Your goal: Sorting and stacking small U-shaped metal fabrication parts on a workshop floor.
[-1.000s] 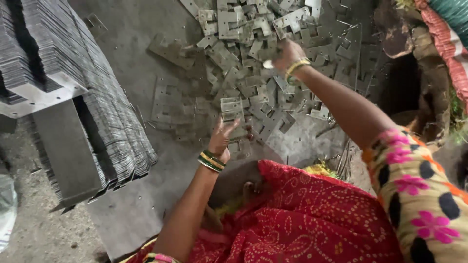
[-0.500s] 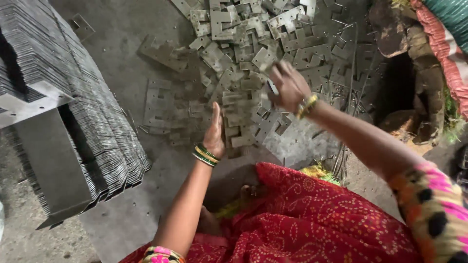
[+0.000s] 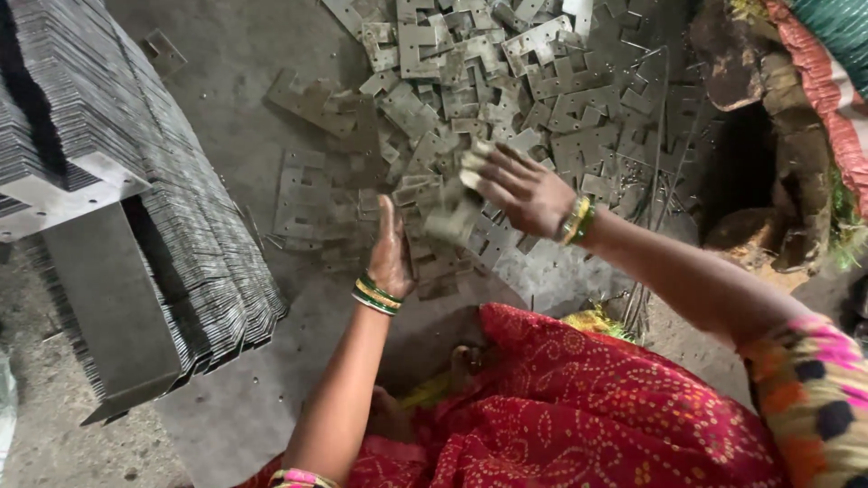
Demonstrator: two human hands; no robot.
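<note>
On the grey concrete floor [image 3: 226,54], seen from the single head view, a person sits or crouches in a red patterned cloth [image 3: 579,407] over a scattered heap of flat metal plates [image 3: 506,63] that spreads from the centre of the picture toward twelve and one o'clock. The left hand [image 3: 391,248], with green and gold bangles at its wrist, stands on edge just left of centre, fingers straight and together, palm turned toward a small plate [image 3: 452,220] that shows only as a blur between the two hands; whether that hand grips it or merely steadies it cannot be told. The right hand [image 3: 524,190], at about two o'clock from the left one, has its fingers spread and slightly curled over the heap, fingertips close to the blurred plate, pinching nothing that can be made out. At nine o'clock a long packed stack of thin metal sheets [image 3: 208,262] stands on edge beside a folded metal bracket [image 3: 63,194]. Stones and earth [image 3: 768,108] lie at two o'clock. The plates look stiff, thin and light singly, with notched outlines, punched holes and probably sharp edges; a plate would best be taken by its flat faces, thumb on one side and fingers on the other, away from the corners.
</note>
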